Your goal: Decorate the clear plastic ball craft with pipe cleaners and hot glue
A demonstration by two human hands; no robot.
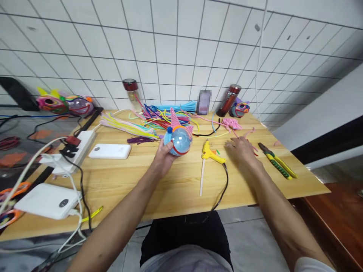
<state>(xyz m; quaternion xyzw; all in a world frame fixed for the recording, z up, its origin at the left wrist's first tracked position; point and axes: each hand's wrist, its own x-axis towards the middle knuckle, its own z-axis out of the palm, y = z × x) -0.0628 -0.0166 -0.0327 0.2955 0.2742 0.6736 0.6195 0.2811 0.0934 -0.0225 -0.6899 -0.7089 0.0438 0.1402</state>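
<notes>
My left hand (163, 156) holds a clear ball (180, 140) wrapped in blue, red and orange pipe cleaners, with pink pointed pieces on top and a blue pompom at its left. Over the table to the right, my right hand (241, 148) rests palm down beside some pink pipe cleaner pieces (249, 133); its fingers are slightly blurred, and whether they grip anything is hard to see. Between the hands lies a yellow glue gun (210, 153) with a white glue stick. Behind the ball spreads a pile of colourful pipe cleaners (167, 117).
Green-and-yellow pliers (278, 161) lie at the right. A white power bank (110, 151), a power strip (82, 147) and cables occupy the left. Two bottles (132, 94) and a phone (204, 102) stand near the wall. Decorated balls (81, 105) sit at the back left.
</notes>
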